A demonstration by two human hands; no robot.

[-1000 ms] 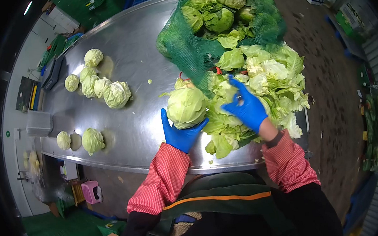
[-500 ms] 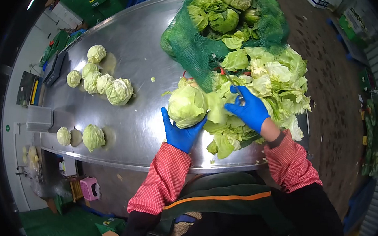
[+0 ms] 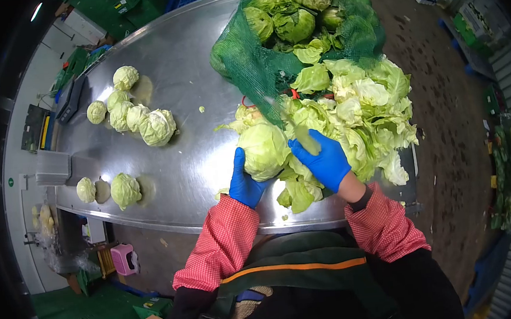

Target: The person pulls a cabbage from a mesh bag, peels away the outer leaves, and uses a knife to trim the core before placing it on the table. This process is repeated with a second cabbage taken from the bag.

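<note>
My left hand (image 3: pixel 246 183), in a blue glove, cups a pale green cabbage (image 3: pixel 264 151) from its left and lower side. The cabbage sits low over the metal table (image 3: pixel 201 158). Just right of it, my right hand (image 3: pixel 324 161), also gloved in blue, is closed on what looks like a knife (image 3: pixel 307 139). Its thin blade is smeared by motion and points up and away. Loose cabbage leaves (image 3: pixel 371 97) lie heaped beyond and to the right of my right hand, with more under it.
A green mesh sack (image 3: pixel 231 58) of untrimmed cabbages (image 3: pixel 295 25) stands at the far side. Several trimmed cabbages (image 3: pixel 157 128) sit on the left of the table. A clear plastic tub (image 3: pixel 53 167) is at the left edge. Below, a pink container (image 3: pixel 122 258) stands on the floor.
The cabbage and my left hand have shifted slightly right. A leaf that hung between the cabbage and my right hand is no longer there. My right hand has moved a little left and down.
</note>
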